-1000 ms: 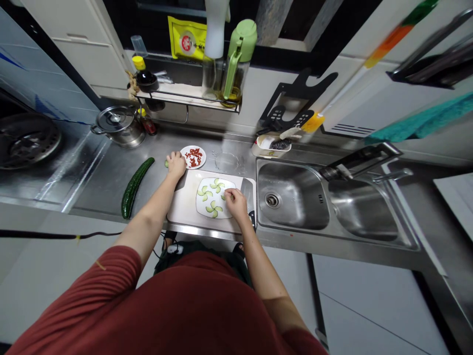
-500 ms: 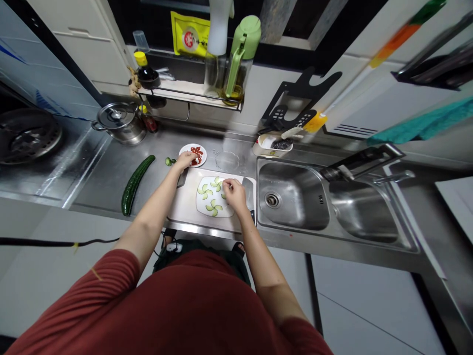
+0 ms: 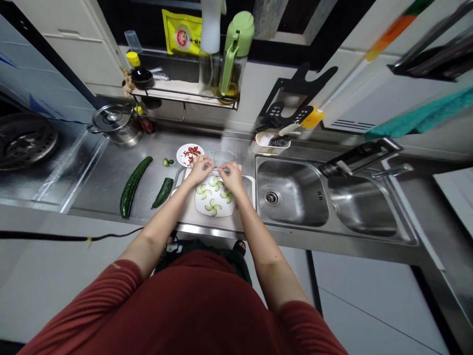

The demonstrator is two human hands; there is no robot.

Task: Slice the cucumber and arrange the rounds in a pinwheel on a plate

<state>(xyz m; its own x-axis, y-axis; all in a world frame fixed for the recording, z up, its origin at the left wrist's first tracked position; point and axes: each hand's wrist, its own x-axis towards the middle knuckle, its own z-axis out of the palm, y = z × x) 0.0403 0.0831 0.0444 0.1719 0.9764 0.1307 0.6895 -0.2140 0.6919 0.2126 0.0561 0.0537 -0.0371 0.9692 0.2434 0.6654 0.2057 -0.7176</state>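
My left hand (image 3: 201, 170) is closed in a pinch over the far edge of a white plate (image 3: 199, 209). A tiny red piece (image 3: 215, 167) seems to show at its fingertips. Close beside it, my right hand (image 3: 231, 177) is pinched too; what it holds, if anything, is too small to make out. On the plate, thin cucumber slices (image 3: 213, 207) lie in several pinwheel shapes. The plate rests on a pale cutting board (image 3: 185, 217). Behind my left hand stands a small white dish (image 3: 180, 157) of red bits (image 3: 192, 152), perhaps dried berries or chopped chili.
A whole cucumber (image 3: 133, 187), a cut cucumber piece (image 3: 162, 193) and cucumber ends (image 3: 166, 161) lie to the left. Further back are a lidded pot (image 3: 116, 125) and a condiment shelf (image 3: 185, 96). The double sink (image 3: 295, 192) is at the right.
My left hand has moved right from the dish of red bits to above the plate's far edge. My right hand has moved slightly away from me, meeting it there.
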